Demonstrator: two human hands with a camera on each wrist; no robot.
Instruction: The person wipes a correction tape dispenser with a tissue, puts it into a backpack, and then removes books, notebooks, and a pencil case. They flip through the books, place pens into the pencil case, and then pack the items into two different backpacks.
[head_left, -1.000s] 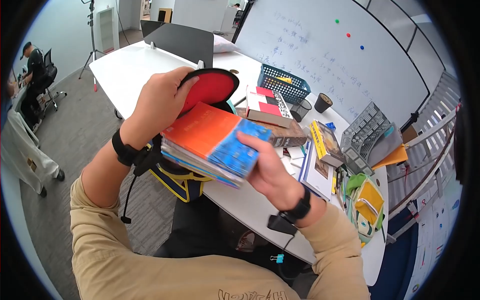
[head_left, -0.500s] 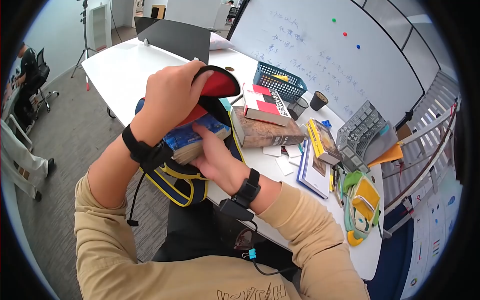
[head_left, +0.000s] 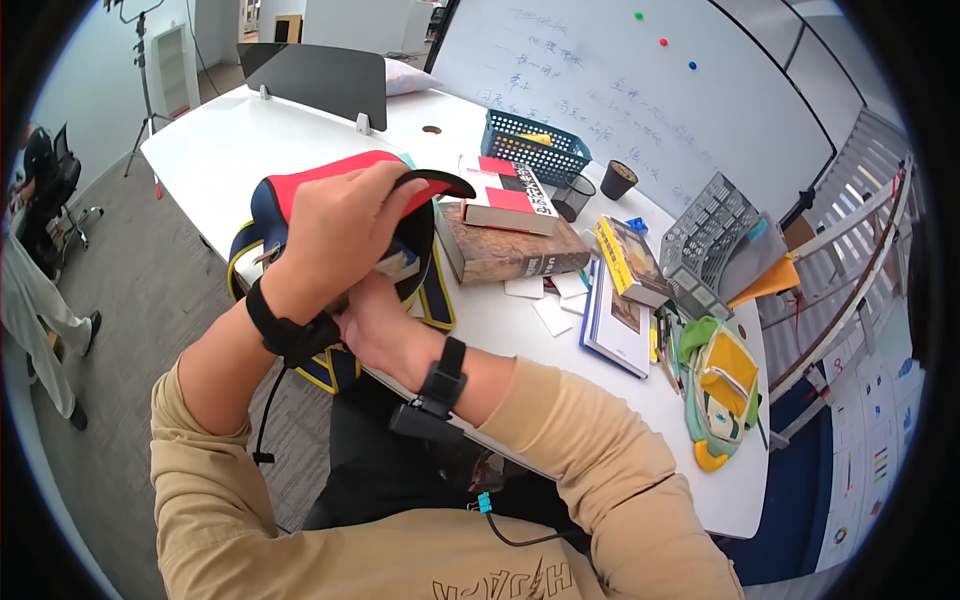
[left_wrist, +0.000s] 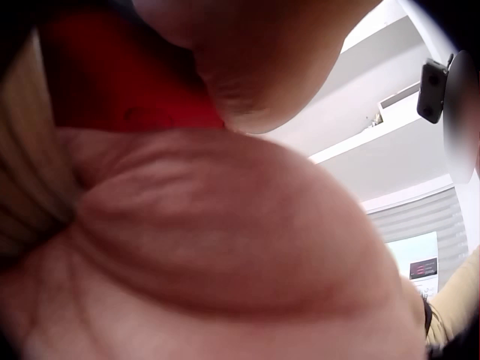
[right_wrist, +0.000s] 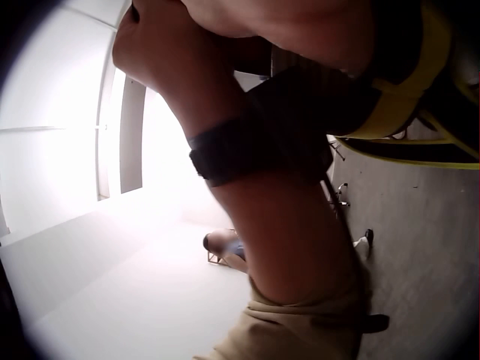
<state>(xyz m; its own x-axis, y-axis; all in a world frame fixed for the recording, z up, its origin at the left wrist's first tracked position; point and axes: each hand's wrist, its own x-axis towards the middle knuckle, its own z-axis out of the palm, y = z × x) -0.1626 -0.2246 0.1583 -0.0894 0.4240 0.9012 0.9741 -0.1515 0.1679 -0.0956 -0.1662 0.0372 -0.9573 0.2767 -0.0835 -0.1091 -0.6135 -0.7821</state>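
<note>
My left hand (head_left: pixel 338 228) grips the black-edged rim of the raised flap (head_left: pixel 440 184) of a navy backpack (head_left: pixel 268 212) with red lining and yellow trim. The bag stands at the table's near left edge. Below the left wrist, my right hand (head_left: pixel 375 325) reaches into the bag's mouth, holding a stack of books (head_left: pixel 403 265), of which only a small blue part shows between the hands. Its fingers are hidden by the left forearm and the bag. In the left wrist view, red lining (left_wrist: pixel 127 82) shows behind the palm. Yellow trim (right_wrist: pixel 401 105) runs beside the right hand in the right wrist view.
Right of the bag, a red-and-white book (head_left: pixel 508 195) lies on a thick brown book (head_left: pixel 515 245). Farther right are a yellow book (head_left: pixel 632 262), a white book (head_left: pixel 615 325), a grey rack (head_left: pixel 710 235) and a green-yellow pouch (head_left: pixel 722 385). A teal basket (head_left: pixel 537 150) stands behind.
The right hand has carried the orange-and-blue stack of books leftward and down into the backpack, where most of it is now hidden. The left hand has kept its grip on the flap.
</note>
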